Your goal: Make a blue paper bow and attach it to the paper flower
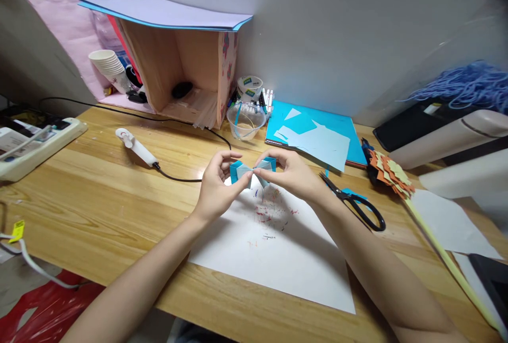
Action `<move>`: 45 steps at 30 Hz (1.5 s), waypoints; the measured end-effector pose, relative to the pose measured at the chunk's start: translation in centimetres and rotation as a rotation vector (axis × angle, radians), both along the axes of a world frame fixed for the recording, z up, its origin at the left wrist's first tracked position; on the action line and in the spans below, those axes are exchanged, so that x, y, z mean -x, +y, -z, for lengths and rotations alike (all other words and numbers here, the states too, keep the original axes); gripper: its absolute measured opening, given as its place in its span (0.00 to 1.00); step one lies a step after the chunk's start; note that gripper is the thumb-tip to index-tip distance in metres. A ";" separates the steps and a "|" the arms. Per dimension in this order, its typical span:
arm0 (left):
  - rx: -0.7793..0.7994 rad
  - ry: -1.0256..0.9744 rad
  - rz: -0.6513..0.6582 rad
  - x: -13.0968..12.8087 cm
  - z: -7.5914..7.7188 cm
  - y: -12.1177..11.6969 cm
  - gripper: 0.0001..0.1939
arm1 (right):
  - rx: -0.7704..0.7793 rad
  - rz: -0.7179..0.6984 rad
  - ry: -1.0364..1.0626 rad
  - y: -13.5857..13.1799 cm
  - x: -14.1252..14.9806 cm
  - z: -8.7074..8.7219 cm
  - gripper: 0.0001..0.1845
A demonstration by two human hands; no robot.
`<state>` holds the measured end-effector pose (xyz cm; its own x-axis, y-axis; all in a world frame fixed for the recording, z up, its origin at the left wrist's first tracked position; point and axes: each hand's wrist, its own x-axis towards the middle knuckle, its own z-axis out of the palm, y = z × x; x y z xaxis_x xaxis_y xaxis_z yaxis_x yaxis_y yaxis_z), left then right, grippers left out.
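Between my two hands is a small folded paper bow [243, 171], bright blue on one side and pale blue on the other. My left hand [222, 181] pinches its left half, thumb in front and fingers behind. On the other half, my right hand [291, 173] grips with thumb and index finger. Both thumb tips meet near the pinched middle of the bow. It is held above the far part of a white paper sheet [293, 258] marked with coloured smudges. Black-handled scissors [353, 202] lie to the right of my right hand, beside blue paper scraps.
A glue gun [135, 147] with a black cord lies at left, near a power strip [43, 147]. At the back stand an open cardboard box [182, 68], a plastic cup [246, 123] and tape rolls [250, 88]. Cut blue paper [317, 144] and a paper flower [391, 173] are at right.
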<state>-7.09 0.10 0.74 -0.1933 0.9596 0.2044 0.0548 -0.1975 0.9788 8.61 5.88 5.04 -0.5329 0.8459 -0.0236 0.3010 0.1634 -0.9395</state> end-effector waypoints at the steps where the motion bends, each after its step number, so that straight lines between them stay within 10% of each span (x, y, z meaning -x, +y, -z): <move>1: 0.018 -0.010 0.004 0.0 0.0 0.0 0.20 | 0.009 0.006 0.000 0.0 0.0 0.1 0.06; 45: 0.257 -0.072 0.142 0.2 0.2 0.6 0.15 | 0.203 0.008 0.097 1.1 -0.3 1.9 0.12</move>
